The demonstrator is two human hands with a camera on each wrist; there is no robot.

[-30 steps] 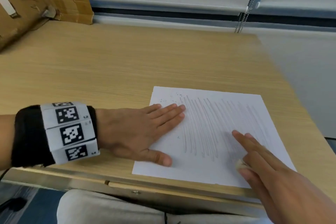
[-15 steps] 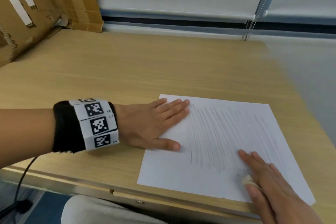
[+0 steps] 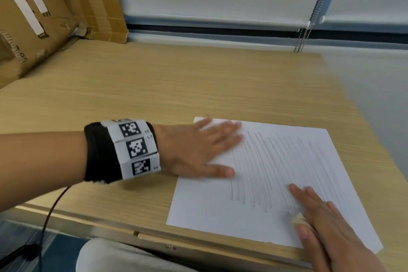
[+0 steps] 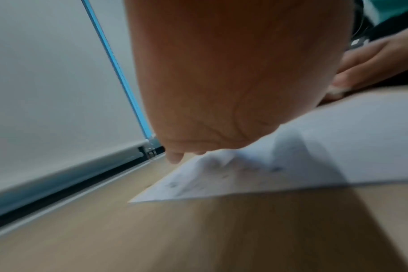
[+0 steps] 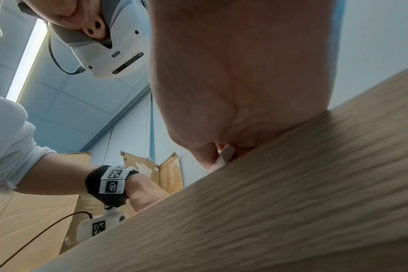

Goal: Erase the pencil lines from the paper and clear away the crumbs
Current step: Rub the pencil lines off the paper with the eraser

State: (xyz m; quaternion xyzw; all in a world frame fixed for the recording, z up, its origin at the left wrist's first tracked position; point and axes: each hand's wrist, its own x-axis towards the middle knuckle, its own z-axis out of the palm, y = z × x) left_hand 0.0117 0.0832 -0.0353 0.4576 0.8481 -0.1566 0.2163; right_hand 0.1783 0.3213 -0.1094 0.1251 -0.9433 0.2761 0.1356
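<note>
Your left fingers (image 3: 223, 137) lie straight and flat on the far-left corner of the paper (image 3: 212, 214), while your right hand (image 3: 326, 223) pinches a small white eraser (image 3: 298, 219) against the sheet's near-right part, over the pencil lines (image 3: 265, 168). Only the right wrist view shows the eraser (image 5: 225, 156) wedged between thumb and fingers; from your head it peeks out beside the thumb. The left wrist view adds faint specks (image 4: 175, 184) at the paper's corner. Cardboard boxes (image 3: 44, 13) stand at the desk's (image 3: 154, 86) far left, well apart.
</note>
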